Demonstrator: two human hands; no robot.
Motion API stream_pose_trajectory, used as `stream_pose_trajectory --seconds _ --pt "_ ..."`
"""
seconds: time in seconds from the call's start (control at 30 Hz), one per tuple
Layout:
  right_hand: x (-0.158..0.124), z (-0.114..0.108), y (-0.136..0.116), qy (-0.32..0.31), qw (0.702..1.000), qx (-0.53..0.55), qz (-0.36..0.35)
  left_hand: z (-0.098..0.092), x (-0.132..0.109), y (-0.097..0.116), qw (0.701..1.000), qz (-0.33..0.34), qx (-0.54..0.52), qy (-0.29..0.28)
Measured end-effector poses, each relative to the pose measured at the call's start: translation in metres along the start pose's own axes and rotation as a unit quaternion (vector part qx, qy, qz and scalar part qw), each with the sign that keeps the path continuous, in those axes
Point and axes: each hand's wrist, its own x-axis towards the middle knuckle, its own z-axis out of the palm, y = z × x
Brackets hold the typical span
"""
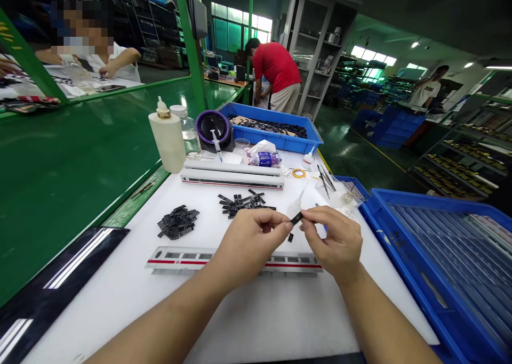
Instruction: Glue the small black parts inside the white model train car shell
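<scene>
A small flat black plastic piece point(296, 218) is pinched between the fingertips of my left hand point(246, 247) and my right hand point(336, 241), one at each end. Below it, another small black piece point(290, 237) lies on the white work surface. Under my wrists rests a white model train car shell point(180, 259) with a red stripe and windows, partly hidden by my left forearm. Two heaps of similar black pieces, one at left point(178, 223) and one at centre point(234, 205), lie beyond the shell. A translucent squeeze bottle point(295, 207) is just behind my fingers.
More white train shells point(232, 179) lie farther back. Behind them are a bottle in a cream holder point(168, 140), a syringe point(216, 145), tissues point(264, 155) and a blue bin point(276, 135) of black parts. Tweezers point(326, 180) and a blue tray point(400, 215) are at right. Other people work beyond.
</scene>
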Motion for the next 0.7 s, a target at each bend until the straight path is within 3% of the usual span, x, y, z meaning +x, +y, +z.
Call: stream_pose_trajectory --seconds 0.2,0.37,0.43,0.53,0.7 --pt "0.000 0.003 -0.004 0.027 0.999 0.021 0.035 0.001 0.001 0.000 1.000 0.009 -0.001 -0.019" --pt "0.000 -0.007 0.008 0.067 0.991 0.066 0.100 0.000 0.001 0.003 0.997 0.053 0.052 0.019" --pt "0.003 -0.013 0.013 0.032 0.979 0.146 0.140 -0.002 0.000 0.003 0.994 0.077 0.071 0.031" --pt "0.008 -0.018 0.014 -0.083 0.955 0.243 0.149 -0.006 -0.001 0.003 0.987 0.123 0.098 0.034" --pt "0.010 -0.012 0.007 -0.173 0.940 0.258 0.138 -0.008 -0.001 0.002 0.981 0.145 0.129 0.014"
